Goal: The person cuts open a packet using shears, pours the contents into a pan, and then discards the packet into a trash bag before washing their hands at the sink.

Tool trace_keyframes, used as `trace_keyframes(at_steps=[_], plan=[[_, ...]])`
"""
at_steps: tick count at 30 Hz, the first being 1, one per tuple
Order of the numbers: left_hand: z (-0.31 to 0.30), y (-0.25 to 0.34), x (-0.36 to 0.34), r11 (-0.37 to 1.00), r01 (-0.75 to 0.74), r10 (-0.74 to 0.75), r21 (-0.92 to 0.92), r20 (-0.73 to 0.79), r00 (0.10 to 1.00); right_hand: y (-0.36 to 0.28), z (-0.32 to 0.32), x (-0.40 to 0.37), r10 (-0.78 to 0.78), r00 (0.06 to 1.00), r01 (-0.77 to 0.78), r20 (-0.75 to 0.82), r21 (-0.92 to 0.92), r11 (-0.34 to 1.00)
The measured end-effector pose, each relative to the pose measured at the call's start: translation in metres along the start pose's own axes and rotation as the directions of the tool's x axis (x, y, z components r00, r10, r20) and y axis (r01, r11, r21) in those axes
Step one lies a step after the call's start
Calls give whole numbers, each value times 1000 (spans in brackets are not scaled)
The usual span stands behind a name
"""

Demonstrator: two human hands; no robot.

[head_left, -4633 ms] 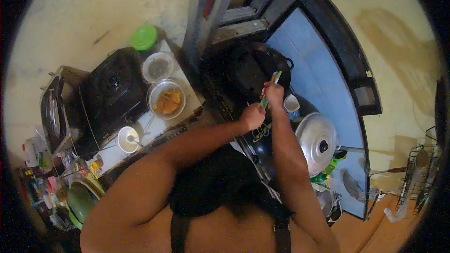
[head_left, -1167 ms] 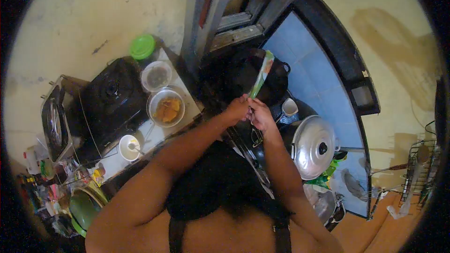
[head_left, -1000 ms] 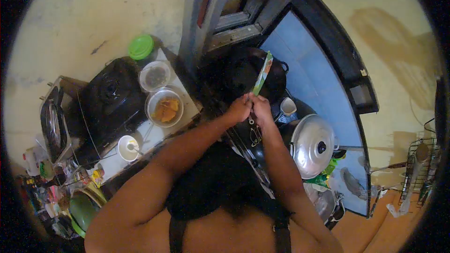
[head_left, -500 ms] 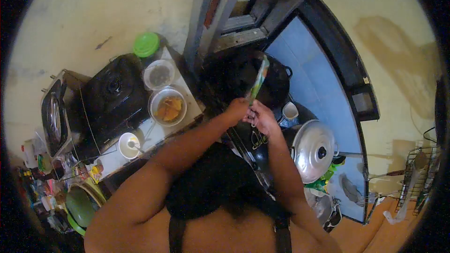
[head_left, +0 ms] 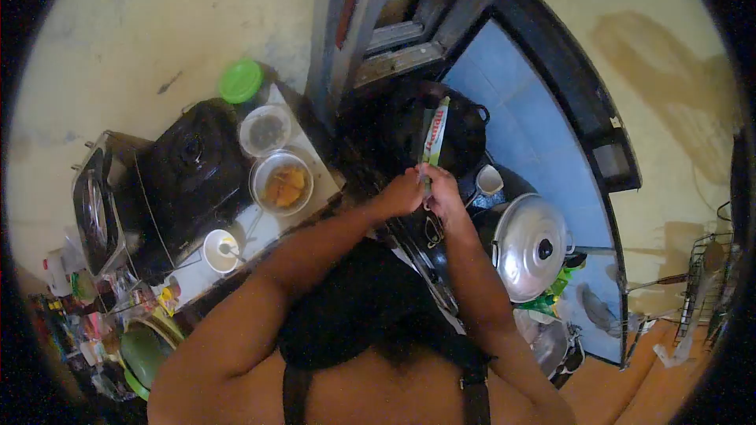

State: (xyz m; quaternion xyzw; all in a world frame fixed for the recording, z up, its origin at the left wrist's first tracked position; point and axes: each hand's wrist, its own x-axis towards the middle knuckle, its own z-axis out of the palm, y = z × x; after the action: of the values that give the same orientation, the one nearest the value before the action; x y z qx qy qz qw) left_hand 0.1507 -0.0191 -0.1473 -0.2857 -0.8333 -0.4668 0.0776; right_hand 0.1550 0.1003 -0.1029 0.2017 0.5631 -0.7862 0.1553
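A long, narrow green-and-white packet (head_left: 435,132) with red lettering stands up from between my two hands, its far end over a dark wok (head_left: 465,122). My left hand (head_left: 402,191) closes on the packet's near end from the left. Against it, my right hand (head_left: 442,189) has its fingers wrapped round the same end. How the fingertips meet is partly hidden. A light-coloured cup (head_left: 489,181) is just right of my right hand. Beyond my right forearm rests a large pot under a silver lid (head_left: 529,248) with a black knob.
On the left counter are a bowl of orange-brown food (head_left: 283,186), a tub with dark contents (head_left: 264,131), a green-lidded container (head_left: 240,81) and a white cup with a spoon (head_left: 221,252). A black appliance (head_left: 193,165) sits behind them. A window frame (head_left: 409,31) rises ahead.
The packet has turned so that its broad lettered face shows, where before it was seen nearly edge-on. My hands stay together at its near end, and the view has shifted slightly.
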Motion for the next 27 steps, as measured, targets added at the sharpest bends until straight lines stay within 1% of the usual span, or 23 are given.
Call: trace_keyframes(at_steps=[1, 2, 4, 6, 8, 9, 10, 11, 12, 13, 14, 15, 16, 17, 18, 19, 20, 21, 22, 23, 24, 25, 27], plan=[[-32, 32, 7, 985, 141, -119, -96, 200, 972, -6, 3, -4, -2, 1000, 2, -3, 2, 1000], [-49, 50, 9, 942, 296, -212, -160, 400, 891, -17, 9, -12, 16, 1000, -16, -2, 18, 1000], [-34, 41, -7, 946, 302, -237, -114, 389, 890, -21, 12, -12, 34, 999, -35, 6, 31, 999], [-31, 38, -11, 950, 306, -259, -65, 381, 887, -17, 8, -7, 8, 1000, -8, -17, -2, 1000], [-34, 35, -9, 977, 213, -176, -14, 509, 842, -15, 8, -4, 21, 999, -19, -38, 39, 999], [-39, 33, -4, 977, 212, -176, -13, 510, 842, -15, 9, -4, 34, 998, -29, -56, 81, 996], [-46, 28, 3, 741, 626, -333, -243, 676, 657, -15, 10, -4, 33, 998, -28, -57, 82, 996], [-57, 29, 12, 296, 899, -338, -324, 845, 416, -15, 10, -3, 44, 998, -42, -38, 40, 998], [-78, 40, 19, 503, 743, -198, -441, 779, 596, -13, 7, -1, 55, 998, -55, -20, -3, 998], [-68, 34, 23, 503, 742, -196, -442, 778, 596, -7, 5, 2, 54, 998, -54, -21, -5, 999], [-49, 22, 26, 226, 828, -217, -513, 803, 556, 5, 2, 9, -2, 999, -1, -45, -75, 997], [-40, 16, 29, -72, 840, -223, -538, 829, 512, 7, 5, 10, -59, 996, 49, -65, -147, 988], [-34, 8, 29, -74, 839, -223, -539, 829, 513, 6, 4, 9, -12, 994, -2, -110, -128, 992], [-33, 4, 30, 722, 489, -35, -490, 680, 732, -1, 5, 3, -10, 994, -4, -110, -127, 992], [-34, 4, 31, 955, -269, 287, -128, 632, 719, -10, 5, -2, 51, 994, -66, -93, -167, 984], [-30, 8, 32, 954, -271, 289, -128, 634, 718, -15, 6, -4, 112, 991, -126, -80, -208, 970], [-23, 22, 32, 882, 394, -183, -258, 584, 791, -13, 5, 1, 111, 990, -126, -83, -206, 970], [-13, 31, 30, 382, 844, -591, -376, 602, 536, -11, 3, 7, 70, 995, -80, -77, -134, 988], [4, 24, 24, 383, 844, -590, -374, 604, 536, -10, 1, 14, 28, 997, -32, -72, -61, 998], [32, 1, 13, 595, 716, -495, -365, 536, 684, -15, 2, 13, 28, 997, -32, -73, -60, 998], [34, 1, 10, 770, 544, -365, -332, 471, 803, -23, 2, 10, 54, 991, -62, -123, -60, 996], [37, 3, 6, 771, 545, -366, -329, 471, 803, -28, 3, 8, 81, 982, -92, -172, -58, 994], [5, 43, 10, 617, 743, -550, -259, 533, 643, -23, -1, 18, 83, 982, -95, -171, -63, 993]])
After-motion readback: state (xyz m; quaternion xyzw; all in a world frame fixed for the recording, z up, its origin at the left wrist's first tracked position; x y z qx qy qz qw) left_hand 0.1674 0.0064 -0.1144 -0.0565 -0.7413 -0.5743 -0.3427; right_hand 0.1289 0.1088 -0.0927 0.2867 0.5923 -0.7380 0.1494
